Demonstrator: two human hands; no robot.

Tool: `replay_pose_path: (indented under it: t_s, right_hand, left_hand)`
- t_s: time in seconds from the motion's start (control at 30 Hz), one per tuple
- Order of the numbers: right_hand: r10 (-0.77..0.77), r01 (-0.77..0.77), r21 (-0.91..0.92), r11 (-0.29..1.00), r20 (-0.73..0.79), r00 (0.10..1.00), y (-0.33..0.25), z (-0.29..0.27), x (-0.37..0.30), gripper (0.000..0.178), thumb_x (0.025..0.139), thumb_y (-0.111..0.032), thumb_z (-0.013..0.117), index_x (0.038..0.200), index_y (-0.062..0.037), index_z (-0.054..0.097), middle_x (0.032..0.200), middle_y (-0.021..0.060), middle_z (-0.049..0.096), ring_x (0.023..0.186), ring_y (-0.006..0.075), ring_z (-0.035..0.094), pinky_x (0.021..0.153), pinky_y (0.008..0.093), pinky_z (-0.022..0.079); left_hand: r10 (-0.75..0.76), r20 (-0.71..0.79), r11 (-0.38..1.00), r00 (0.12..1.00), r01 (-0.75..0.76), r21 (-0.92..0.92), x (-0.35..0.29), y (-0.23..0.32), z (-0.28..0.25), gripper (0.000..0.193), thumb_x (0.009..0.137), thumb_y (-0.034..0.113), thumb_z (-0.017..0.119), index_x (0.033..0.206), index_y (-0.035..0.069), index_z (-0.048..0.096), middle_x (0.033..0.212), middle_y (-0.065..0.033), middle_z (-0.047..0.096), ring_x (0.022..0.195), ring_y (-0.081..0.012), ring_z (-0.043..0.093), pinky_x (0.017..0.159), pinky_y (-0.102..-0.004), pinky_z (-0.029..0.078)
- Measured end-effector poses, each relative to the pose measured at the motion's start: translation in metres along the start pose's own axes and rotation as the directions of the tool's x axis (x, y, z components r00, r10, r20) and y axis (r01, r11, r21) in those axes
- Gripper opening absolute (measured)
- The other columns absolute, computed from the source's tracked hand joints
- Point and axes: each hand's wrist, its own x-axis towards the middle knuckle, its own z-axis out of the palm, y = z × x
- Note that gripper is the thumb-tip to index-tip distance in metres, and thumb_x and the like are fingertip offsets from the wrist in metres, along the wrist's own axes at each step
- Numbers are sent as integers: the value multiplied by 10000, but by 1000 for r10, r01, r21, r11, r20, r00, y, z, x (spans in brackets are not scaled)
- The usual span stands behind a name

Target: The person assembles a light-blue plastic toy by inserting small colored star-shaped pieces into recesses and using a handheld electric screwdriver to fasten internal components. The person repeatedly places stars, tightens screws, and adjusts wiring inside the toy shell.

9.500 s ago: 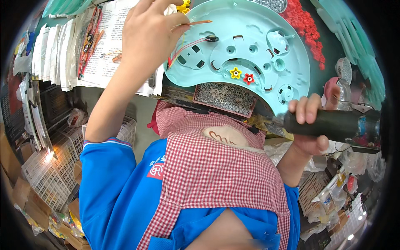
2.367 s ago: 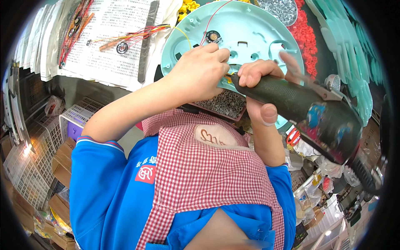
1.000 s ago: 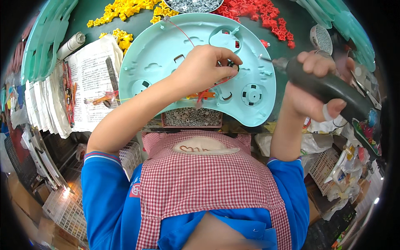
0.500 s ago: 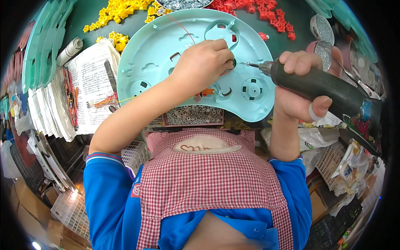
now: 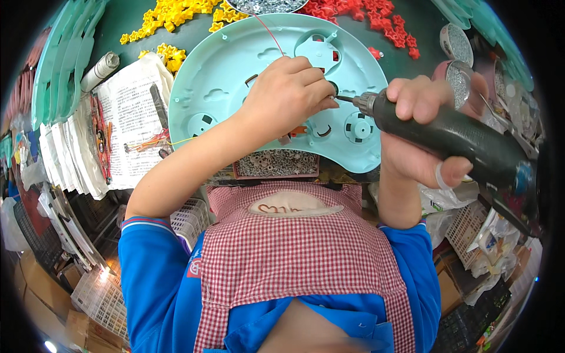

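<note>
My right hand [image 5: 407, 152] is wrapped round a black electric screwdriver [image 5: 453, 130], which tilts down to the left. Its bit reaches the fingertips of my left hand [image 5: 291, 91]. Those fingers are pinched together over a teal plastic shell [image 5: 203, 73]; a small dark round part shows at their edge, but what they hold is mostly hidden. From behind the hand a thin red wire [image 5: 269, 32] runs up past the shell's far rim. Brown curved pieces and an orange part [image 5: 298, 130] sit inside the shell.
Yellow star pieces [image 5: 170, 17] and red star pieces [image 5: 391, 23] lie beyond the shell, with a bowl of screws [image 5: 268, 6] between them. A tray of small metal parts [image 5: 276, 163] stands at the near edge. Papers with wires [image 5: 132, 112] are at left, bowls [image 5: 456, 44] at right.
The screwdriver has moved left and slightly down, bringing its bit from a short gap away to my left fingertips. My left hand and the shell have shifted slightly right.
</note>
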Motion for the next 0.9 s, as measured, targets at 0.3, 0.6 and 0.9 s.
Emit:
replay_pose_path:
  t_s: [0.3, 0.6, 0.9]
  right_hand:
    - [0, -4, 66, 998, 59, 998, -3, 5, 4, 942, 787, -661, 657, 1468, -111, 311, 868, 38, 539, 757, 171, 512, 755, 381, 429]
    - [3, -10, 72, 997, 98, 995, -5, 6, 8, 946, 786, -669, 653, 1467, -109, 312, 868, 17, 531, 750, 160, 512, 749, 375, 431]
    - [3, -18, 130, 991, 112, 994, -2, 5, 9, 930, 785, -654, 666, 1449, -95, 331, 857, 17, 526, 739, 156, 511, 735, 362, 434]
  left_hand:
    - [38, -99, 997, 994, -44, -61, -3, -2, 2, 225, 706, 202, 798, 873, 93, 695, 758, 4, 639, 731, -196, 584, 642, -318, 503]
    - [29, -139, 993, 990, -45, -113, -5, 0, 0, 234, 683, 180, 812, 878, 103, 708, 748, 9, 643, 717, -180, 588, 620, -309, 510]
    - [27, -139, 989, 990, -46, -141, -6, -1, -3, 242, 665, 204, 829, 846, 107, 701, 742, 8, 644, 708, -181, 588, 612, -308, 506]
